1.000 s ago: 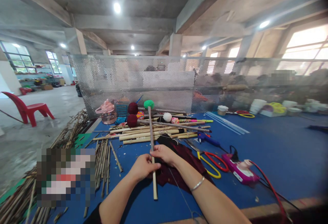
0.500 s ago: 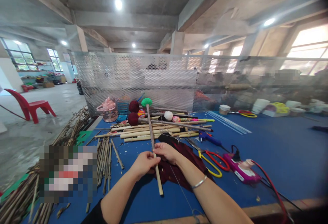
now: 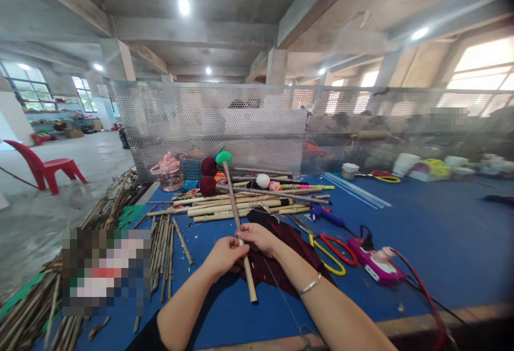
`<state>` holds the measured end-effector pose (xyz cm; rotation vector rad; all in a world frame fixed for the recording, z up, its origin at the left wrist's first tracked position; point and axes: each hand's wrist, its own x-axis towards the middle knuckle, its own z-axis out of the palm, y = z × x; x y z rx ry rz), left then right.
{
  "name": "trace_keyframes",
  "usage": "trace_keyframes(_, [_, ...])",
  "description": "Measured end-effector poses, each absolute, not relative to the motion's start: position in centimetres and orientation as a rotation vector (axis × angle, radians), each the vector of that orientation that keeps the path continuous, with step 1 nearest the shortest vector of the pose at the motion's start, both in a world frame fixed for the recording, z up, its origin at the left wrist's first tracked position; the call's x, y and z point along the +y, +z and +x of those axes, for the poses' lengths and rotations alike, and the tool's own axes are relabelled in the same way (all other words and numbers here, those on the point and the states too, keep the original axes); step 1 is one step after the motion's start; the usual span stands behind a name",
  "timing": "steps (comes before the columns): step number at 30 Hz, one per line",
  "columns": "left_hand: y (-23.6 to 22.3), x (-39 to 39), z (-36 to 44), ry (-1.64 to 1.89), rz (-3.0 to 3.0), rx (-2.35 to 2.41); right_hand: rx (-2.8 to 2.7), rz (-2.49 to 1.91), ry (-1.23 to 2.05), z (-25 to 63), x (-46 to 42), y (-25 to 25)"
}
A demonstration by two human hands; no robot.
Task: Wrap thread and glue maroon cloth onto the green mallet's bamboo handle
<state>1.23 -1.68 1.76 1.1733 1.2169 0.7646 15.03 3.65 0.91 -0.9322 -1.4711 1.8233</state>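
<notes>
A mallet (image 3: 231,190) with a bright green round head slants away from me, its bare wooden end pointing toward me and its upper shaft a greyish colour. My left hand (image 3: 225,256) pinches the shaft from the left, thumb across it. Just above, my right hand (image 3: 257,237) grips the same shaft between thumb and fingers. Below both hands lies a dark maroon cloth (image 3: 299,249). A thin thread (image 3: 283,293) runs from near my right hand toward the table's front edge.
Several sticks and mallets, including one with a maroon head (image 3: 208,186), lie behind my hands. Scissors (image 3: 331,252), a blue glue gun (image 3: 327,216) and a purple power strip (image 3: 375,262) sit to the right. Thin sticks (image 3: 163,257) lie left. A perforated screen (image 3: 209,121) stands behind.
The mallet's green head has swung slightly left, and its near end has shifted a little right. Both hands keep their hold on the shaft.
</notes>
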Motion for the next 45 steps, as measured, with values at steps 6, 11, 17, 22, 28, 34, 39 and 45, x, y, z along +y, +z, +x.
trace_keyframes(6, [1.2,-1.2,1.1,0.83,1.267,1.229,-1.494,-0.924,1.819,15.2,4.0,0.6])
trace_keyframes(11, [2.2,-1.3,0.9,0.806,1.116,1.125,-1.548,-0.923,1.823,15.5,4.1,0.7])
trace_keyframes(17, [1.6,-1.2,0.9,0.807,1.157,1.193,-1.504,-1.011,1.769,15.0,4.0,0.6])
trace_keyframes(22, [1.5,-1.3,0.9,0.814,1.119,1.145,-1.476,-1.003,1.786,14.9,4.0,0.7])
trace_keyframes(28, [2.7,-2.0,1.1,0.673,0.992,1.006,-1.462,-0.973,1.889,15.0,3.4,1.5])
trace_keyframes(34, [1.4,-1.4,1.1,0.846,1.149,1.145,-1.419,-0.982,1.81,15.0,3.7,1.2])
trace_keyframes(39, [2.5,-1.5,0.9,0.79,1.007,1.029,-1.453,-0.927,1.886,15.7,4.2,1.0])
trace_keyframes(45, [2.5,-1.6,0.9,0.76,1.01,1.097,-1.54,-0.943,1.841,15.6,3.9,1.2])
